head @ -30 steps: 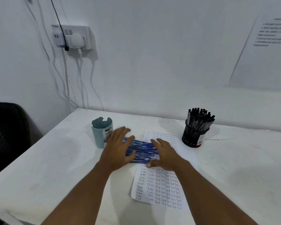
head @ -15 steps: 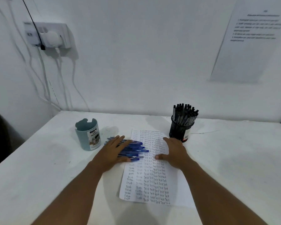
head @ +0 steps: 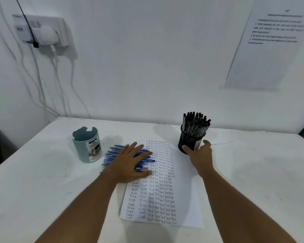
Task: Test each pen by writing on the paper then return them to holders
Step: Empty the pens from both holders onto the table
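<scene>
A sheet of paper point(head: 181, 195) covered in rows of the word "Test" lies in the middle of the white table. Several blue pens point(head: 112, 155) lie in a loose pile at its upper left corner. My left hand point(head: 130, 163) rests flat on that pile with fingers spread. Left of the pile stands a pale blue holder point(head: 87, 146), empty as far as I can see. A black mesh holder point(head: 189, 141) packed with black pens point(head: 197, 123) stands at the paper's upper right. My right hand point(head: 200, 153) grips the base of the black holder.
The white table point(head: 42, 181) meets a white wall at the back. A socket with plugs and hanging cables point(head: 42, 32) is on the wall at upper left. A printed notice point(head: 270, 41) hangs at upper right. A dark chair edge shows at far left.
My right hand has left the blue pens and the paper and moved right to the black holder, closing around its base. My left hand stayed on the blue pens.
</scene>
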A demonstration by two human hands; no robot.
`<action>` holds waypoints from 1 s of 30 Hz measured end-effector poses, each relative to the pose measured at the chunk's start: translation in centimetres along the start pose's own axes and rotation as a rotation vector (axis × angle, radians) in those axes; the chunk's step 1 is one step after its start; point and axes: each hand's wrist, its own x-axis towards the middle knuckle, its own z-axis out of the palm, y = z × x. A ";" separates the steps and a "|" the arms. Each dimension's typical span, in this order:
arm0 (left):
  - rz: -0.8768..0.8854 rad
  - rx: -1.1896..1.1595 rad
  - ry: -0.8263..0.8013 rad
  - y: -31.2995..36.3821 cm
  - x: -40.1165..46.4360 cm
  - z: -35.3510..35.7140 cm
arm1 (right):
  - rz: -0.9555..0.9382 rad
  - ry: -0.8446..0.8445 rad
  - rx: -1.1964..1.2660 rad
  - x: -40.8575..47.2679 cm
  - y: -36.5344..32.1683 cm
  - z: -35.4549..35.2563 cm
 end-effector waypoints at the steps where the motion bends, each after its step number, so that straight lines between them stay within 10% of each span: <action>1: 0.006 0.022 -0.013 0.3 0.4 0.1 | -0.009 -0.019 0.014 0.4 0.0 0.0; 21: 0.037 0.083 0.142 -1.5 1.2 2.0 | -0.094 -0.045 0.049 2.3 -0.6 -0.7; 30: 0.057 0.083 0.060 0.0 2.5 1.0 | -0.322 0.062 -0.448 1.8 0.3 -9.2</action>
